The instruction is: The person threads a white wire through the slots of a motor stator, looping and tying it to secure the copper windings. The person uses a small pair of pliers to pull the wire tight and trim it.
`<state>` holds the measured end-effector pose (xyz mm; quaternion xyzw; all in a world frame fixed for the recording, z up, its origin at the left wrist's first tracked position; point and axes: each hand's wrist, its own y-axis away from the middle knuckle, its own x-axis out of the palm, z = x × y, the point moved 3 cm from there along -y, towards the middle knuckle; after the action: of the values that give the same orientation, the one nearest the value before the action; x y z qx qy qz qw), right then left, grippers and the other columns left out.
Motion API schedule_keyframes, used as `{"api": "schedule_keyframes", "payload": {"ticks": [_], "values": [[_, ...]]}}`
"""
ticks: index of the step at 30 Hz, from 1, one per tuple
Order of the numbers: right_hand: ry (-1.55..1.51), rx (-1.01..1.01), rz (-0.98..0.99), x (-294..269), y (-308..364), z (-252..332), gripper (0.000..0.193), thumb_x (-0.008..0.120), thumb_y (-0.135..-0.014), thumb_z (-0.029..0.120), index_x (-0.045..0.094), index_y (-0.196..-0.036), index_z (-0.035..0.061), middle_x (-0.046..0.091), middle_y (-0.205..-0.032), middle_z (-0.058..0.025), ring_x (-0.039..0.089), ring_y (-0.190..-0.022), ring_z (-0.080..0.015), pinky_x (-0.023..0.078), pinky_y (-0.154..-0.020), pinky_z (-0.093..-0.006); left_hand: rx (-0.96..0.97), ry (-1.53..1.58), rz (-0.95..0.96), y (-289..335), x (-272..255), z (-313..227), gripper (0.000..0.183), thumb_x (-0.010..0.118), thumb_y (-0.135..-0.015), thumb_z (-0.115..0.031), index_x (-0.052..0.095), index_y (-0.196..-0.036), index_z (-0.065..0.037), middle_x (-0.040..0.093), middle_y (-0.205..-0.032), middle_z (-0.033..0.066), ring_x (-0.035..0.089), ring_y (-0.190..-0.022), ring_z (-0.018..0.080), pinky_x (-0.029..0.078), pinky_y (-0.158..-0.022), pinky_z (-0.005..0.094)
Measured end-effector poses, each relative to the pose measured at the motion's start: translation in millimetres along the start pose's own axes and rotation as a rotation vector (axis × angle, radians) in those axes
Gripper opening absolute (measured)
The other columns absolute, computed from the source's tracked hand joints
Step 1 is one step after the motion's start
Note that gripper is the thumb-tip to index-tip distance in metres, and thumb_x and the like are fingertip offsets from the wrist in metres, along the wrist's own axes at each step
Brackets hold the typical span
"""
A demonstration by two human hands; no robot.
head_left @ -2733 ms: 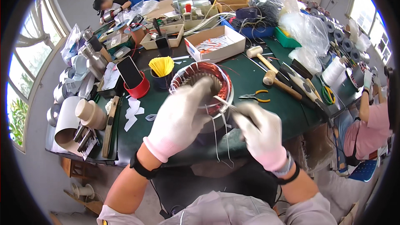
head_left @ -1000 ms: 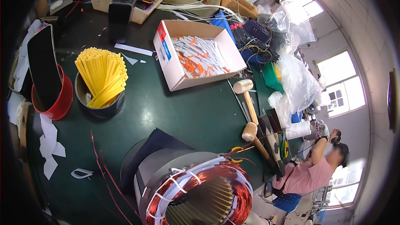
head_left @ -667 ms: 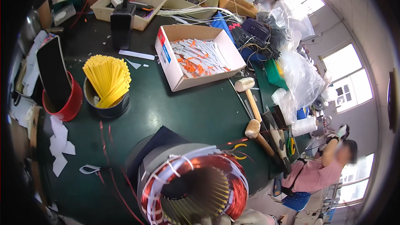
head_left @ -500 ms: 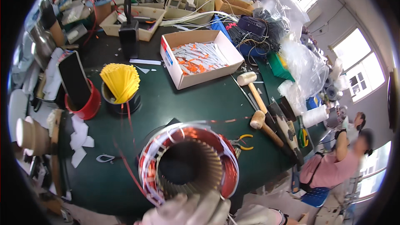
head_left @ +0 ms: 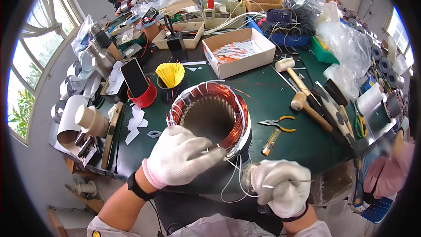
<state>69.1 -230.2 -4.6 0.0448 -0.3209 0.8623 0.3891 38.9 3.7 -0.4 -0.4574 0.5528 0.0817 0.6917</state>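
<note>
A motor stator [head_left: 237, 137] with copper windings stands on the green bench, its round bore facing up. White cord lashes the windings around the upper rim. My left hand [head_left: 180, 156], in a white glove, curls over the near-left rim with its fingers bent against it; its fingertips are partly hidden. From the rim beside these fingers, white cord [head_left: 229, 180] loops down and across to the right. My right hand [head_left: 283, 186], also gloved, is closed in a fist around the cord, off the bench's near edge. A thin dark rod-like piece sticks out of that fist.
Pliers [head_left: 280, 123] and a screwdriver [head_left: 271, 142] lie right of the stator, with mallets [head_left: 307, 107] beyond. Behind are a carton of white-and-orange strips [head_left: 239, 68], a cup of yellow strips [head_left: 171, 75] and a phone [head_left: 134, 78] in a red holder. Co-workers sit far left and right.
The view has shifted, so the stator appears farther off and both my forearms now show. A blurred gloved hand was at its near rim; now the right fist is out to the right with cord.
</note>
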Motion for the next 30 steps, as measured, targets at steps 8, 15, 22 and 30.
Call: {"api": "schedule_keyframes", "payload": {"ticks": [8,15,22,30], "values": [[0.306,0.038,0.109,30,-20,38,0.024,0.057,-0.102,0.011,0.061,-0.084,-0.004,0.061,-0.061,-0.0112,0.053,-0.054,-0.0196,0.048,-0.06,-0.0376,0.015,-0.009,-0.053,-2,6,-4,0.039,0.084,-0.065,-0.017,0.078,-0.103,-0.011,0.067,-0.079,0.0012,0.064,-0.061,0.017,0.048,-0.053,0.0323],[0.361,0.15,-0.231,-16,10,2,0.039,0.064,-0.107,0.026,0.061,-0.08,-0.003,0.056,-0.061,-0.0104,0.046,-0.053,-0.0177,0.038,-0.055,-0.0361,-0.107,0.047,-0.199,-6,17,-21,0.033,0.075,-0.079,-0.019,0.076,-0.109,-0.007,0.072,-0.094,0.0064,0.069,-0.069,0.0176,0.053,-0.06,0.032],[0.53,0.081,-0.423,-34,-5,10,0.044,0.06,-0.11,0.037,0.05,-0.083,0.0046,0.043,-0.057,-0.0041,0.038,-0.046,-0.015,0.032,-0.045,-0.031,0.043,-0.094,-0.372,4,41,-30,0.03,0.07,-0.086,-0.03,0.075,-0.108,-0.011,0.072,-0.104,0.0033,0.071,-0.093,0.0225,0.053,-0.091,0.038],[0.489,0.221,-0.362,-25,-11,8,0.04,0.068,-0.106,0.04,0.068,-0.086,0.0054,0.054,-0.064,-0.006,0.047,-0.055,-0.0223,0.038,-0.056,-0.0391,-0.059,0.179,-0.322,15,37,-29,0.029,0.064,-0.09,-0.03,0.075,-0.108,-0.009,0.073,-0.109,0.0069,0.071,-0.102,0.0243,0.053,-0.098,0.0396]]}}
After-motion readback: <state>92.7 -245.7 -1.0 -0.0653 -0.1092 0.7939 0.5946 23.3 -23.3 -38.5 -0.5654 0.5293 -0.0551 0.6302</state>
